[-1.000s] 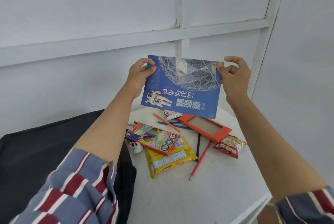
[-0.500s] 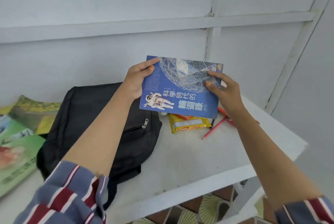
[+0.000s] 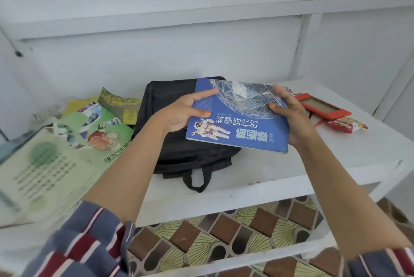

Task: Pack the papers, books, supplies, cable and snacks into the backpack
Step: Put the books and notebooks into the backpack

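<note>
Blue book (image 3: 237, 120), astronaut cover, corners seemingly worn.

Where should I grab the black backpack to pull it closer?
Likely the carry loop on the black backpack, hooked from the near side: it juts toward you off the flat-lying bag, clear of the blue book held above it.

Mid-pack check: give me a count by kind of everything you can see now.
Black backpack: 1
Blue book, held by left hand and right hand: 1
Green and yellow books at left: at least 3, pile blurred
Red box: 1
Red snack packet: 1
Total: at least 7
</note>
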